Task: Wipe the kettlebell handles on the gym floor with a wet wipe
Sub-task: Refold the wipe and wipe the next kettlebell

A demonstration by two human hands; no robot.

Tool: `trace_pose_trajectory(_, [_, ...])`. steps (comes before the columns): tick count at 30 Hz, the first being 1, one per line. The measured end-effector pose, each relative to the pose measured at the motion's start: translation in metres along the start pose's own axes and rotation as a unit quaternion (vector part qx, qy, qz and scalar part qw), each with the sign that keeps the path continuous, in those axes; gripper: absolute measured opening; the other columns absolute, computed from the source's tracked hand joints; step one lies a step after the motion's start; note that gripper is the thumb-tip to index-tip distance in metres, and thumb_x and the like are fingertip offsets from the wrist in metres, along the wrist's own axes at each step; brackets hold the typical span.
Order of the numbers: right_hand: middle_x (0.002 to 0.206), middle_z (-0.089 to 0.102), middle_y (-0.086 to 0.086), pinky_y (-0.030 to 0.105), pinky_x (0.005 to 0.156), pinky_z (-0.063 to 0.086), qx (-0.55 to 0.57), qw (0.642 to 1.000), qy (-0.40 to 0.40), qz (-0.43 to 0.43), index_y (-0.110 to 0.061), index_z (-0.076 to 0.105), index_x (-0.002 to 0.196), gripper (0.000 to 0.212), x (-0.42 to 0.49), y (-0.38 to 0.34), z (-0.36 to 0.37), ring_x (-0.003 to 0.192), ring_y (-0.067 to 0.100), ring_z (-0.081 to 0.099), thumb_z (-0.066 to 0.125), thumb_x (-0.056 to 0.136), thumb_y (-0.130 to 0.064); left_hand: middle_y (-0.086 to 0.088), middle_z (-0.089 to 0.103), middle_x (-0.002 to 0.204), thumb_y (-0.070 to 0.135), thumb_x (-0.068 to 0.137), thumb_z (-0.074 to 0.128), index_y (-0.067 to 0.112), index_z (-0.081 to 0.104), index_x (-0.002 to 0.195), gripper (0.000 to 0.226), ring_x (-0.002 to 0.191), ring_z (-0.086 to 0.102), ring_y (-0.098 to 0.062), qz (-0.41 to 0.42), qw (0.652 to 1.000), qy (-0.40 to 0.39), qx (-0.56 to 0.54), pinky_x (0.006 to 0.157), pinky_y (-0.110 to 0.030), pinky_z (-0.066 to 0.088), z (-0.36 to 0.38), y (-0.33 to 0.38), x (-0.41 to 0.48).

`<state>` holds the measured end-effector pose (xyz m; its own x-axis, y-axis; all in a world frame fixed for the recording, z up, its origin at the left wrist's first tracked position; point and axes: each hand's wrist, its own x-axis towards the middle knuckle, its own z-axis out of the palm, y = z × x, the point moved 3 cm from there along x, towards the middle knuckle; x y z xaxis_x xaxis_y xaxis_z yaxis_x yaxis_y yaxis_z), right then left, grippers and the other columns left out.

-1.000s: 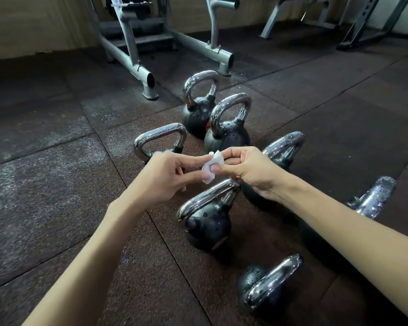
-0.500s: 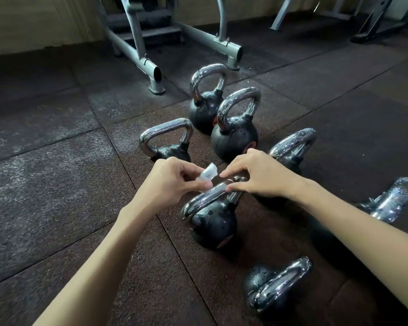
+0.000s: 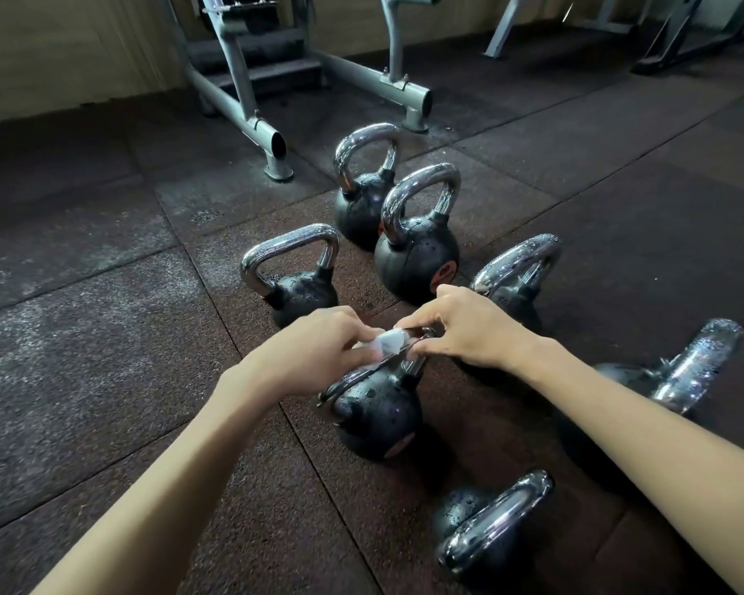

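Hands lowered, left hand [image 3: 314,354] grip pinching wet wipe [image 3: 388,342] onto kettlebell handle [image 3: 361,375]; right hand [image 3: 469,326] grip pinching handle, six kettlebells crowding around

obstacles: 6 kettlebells [image 3: 413,255] crowd centre-right | rack feet [image 3: 276,165] behind | free: bare floor [image 3: 82,337] left

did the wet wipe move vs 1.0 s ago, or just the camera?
Yes. The wet wipe came down: earlier it was held clear above the middle kettlebell's handle; now it rests on that handle, pinched between left hand and right hand.
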<state>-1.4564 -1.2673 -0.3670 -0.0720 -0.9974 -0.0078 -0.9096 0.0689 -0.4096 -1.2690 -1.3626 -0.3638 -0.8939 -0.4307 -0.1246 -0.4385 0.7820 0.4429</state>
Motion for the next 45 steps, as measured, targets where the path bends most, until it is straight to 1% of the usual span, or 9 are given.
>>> trace_pose_trajectory(5, [0.073,0.04,-0.009,0.025,0.062,0.031,-0.011,1.0,0.002,-0.003,-0.033,0.079,0.104,0.033,-0.003,0.002,-0.002,0.068,0.0,0.039,0.082,0.078,-0.052,0.005,0.059,0.061,0.054,0.091,0.072,0.036,0.083,0.098,0.022,0.048,0.038,-0.005,-0.05,0.997,0.037,-0.053,0.048,-0.022,0.032,-0.003,0.017,0.031])
trace_pose_trajectory(12, [0.073,0.044,-0.014,0.003,0.065,0.031,-0.001,1.0,0.013,-0.004,-0.043,0.074,0.121,0.041,-0.011,0.006,-0.005,0.069,-0.004,0.041,0.082,0.081,-0.048,-0.01,0.07,0.076,0.055,0.089,0.074,0.04,0.082,0.092,0.017,0.057,0.045,-0.005,-0.049,0.989,0.074,-0.121,0.055,-0.033,0.038,0.008,-0.013,-0.01])
trace_pose_trajectory(16, [0.071,0.044,-0.013,0.013,0.063,0.032,-0.021,1.0,0.013,-0.015,-0.044,0.074,0.118,0.034,-0.011,0.008,-0.005,0.07,-0.004,0.041,0.078,0.085,-0.048,-0.009,0.071,0.086,0.063,0.083,0.072,0.047,0.08,0.096,0.022,0.071,0.064,-0.021,-0.028,0.988,0.12,-0.094,0.071,-0.043,0.05,0.012,-0.01,-0.014])
trace_pose_trajectory(19, [0.071,0.046,-0.01,0.028,0.07,0.036,-0.035,0.999,0.014,-0.013,-0.047,0.075,0.11,0.024,-0.014,0.018,-0.004,0.073,0.0,0.045,0.074,0.086,-0.052,0.001,0.073,0.09,0.047,0.084,0.081,0.039,0.082,0.101,0.019,0.073,0.062,-0.008,-0.025,0.981,0.152,-0.115,0.068,-0.026,0.046,0.012,-0.006,-0.023])
trace_pose_trajectory(24, [0.064,0.056,-0.008,0.028,0.069,0.036,-0.054,0.998,0.031,-0.006,-0.046,0.074,0.105,0.019,-0.024,0.033,-0.003,0.066,-0.001,0.05,0.074,0.087,-0.05,0.018,0.076,0.099,0.049,0.079,0.077,0.037,0.082,0.103,0.027,0.094,0.069,-0.002,-0.019,0.951,0.224,-0.213,0.077,-0.014,0.048,0.032,-0.015,-0.052])
trace_pose_trajectory(30, [0.065,0.06,-0.005,0.031,0.068,0.041,-0.054,0.998,0.041,0.018,-0.047,0.072,0.107,0.022,-0.032,0.041,-0.003,0.064,0.0,0.052,0.076,0.085,-0.049,0.024,0.075,0.104,0.05,0.081,0.079,0.041,0.082,0.106,0.027,0.095,0.057,-0.004,-0.013,0.954,0.252,-0.165,0.088,-0.019,0.04,0.04,-0.009,-0.045])
trace_pose_trajectory(35, [0.062,0.054,-0.006,0.031,0.068,0.038,-0.067,0.997,0.037,0.032,-0.05,0.07,0.106,0.019,-0.034,0.043,-0.002,0.064,0.0,0.049,0.073,0.088,-0.052,0.015,0.079,0.107,0.027,0.077,0.085,0.022,0.084,0.102,0.025,0.094,0.07,-0.005,-0.064,0.864,0.293,-0.404,0.077,-0.018,0.047,0.082,-0.027,-0.06])
trace_pose_trajectory(42, [0.06,0.055,-0.008,0.031,0.068,0.039,-0.067,0.996,0.034,0.04,-0.047,0.072,0.106,0.018,-0.035,0.04,-0.003,0.064,0.001,0.051,0.072,0.088,-0.051,0.013,0.08,0.105,0.027,0.078,0.089,0.025,0.084,0.102,0.025,0.091,0.065,-0.04,-0.116,0.838,0.324,-0.424,0.079,-0.05,0.051,0.108,-0.037,-0.063])
trace_pose_trajectory(45, [0.057,0.053,-0.01,0.03,0.068,0.039,-0.065,0.996,0.04,0.036,-0.047,0.073,0.106,0.018,-0.036,0.036,-0.002,0.062,0.001,0.05,0.074,0.088,-0.049,0.016,0.079,0.089,0.029,0.075,0.09,0.03,0.084,0.101,0.027,0.063,0.046,-0.008,-0.143,0.82,0.366,-0.415,0.059,-0.03,0.039,0.122,-0.036,-0.065])
